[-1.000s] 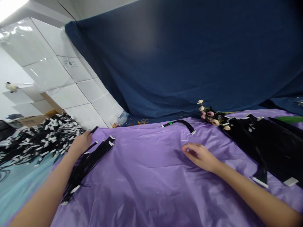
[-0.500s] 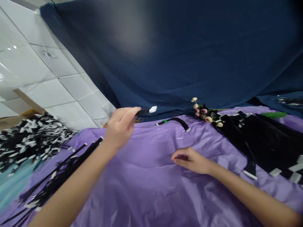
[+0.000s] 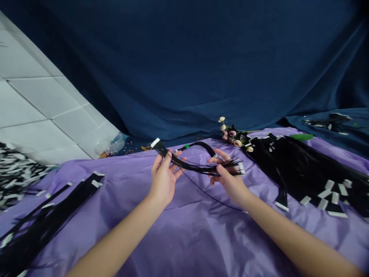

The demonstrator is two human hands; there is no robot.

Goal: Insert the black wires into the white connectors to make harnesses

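A black wire harness [image 3: 193,167] with white connectors at its ends is stretched between my hands above the purple cloth. My left hand [image 3: 164,181] grips it near its left connector, thumb on top. My right hand [image 3: 232,182] holds its right part, where thin wires fan out beside the other connector. One loose wire [image 3: 209,192] hangs in a curve below, its small tip near my right wrist. Behind my hands lies a second black harness [image 3: 201,144] with green tape, partly hidden by my fingers.
Bundled black harnesses [image 3: 57,215] lie on the left of the purple cloth [image 3: 184,238], with a heap of white-ended ones [image 3: 20,173] beyond. A large spread of harnesses [image 3: 311,165] covers the right side. Artificial flowers [image 3: 235,136] stand at the back, before a dark blue curtain [image 3: 184,69].
My left hand has come right and down, bringing the harness in front of me. My right hand has moved up slightly and taken hold of its right part. The view has shifted slightly right.
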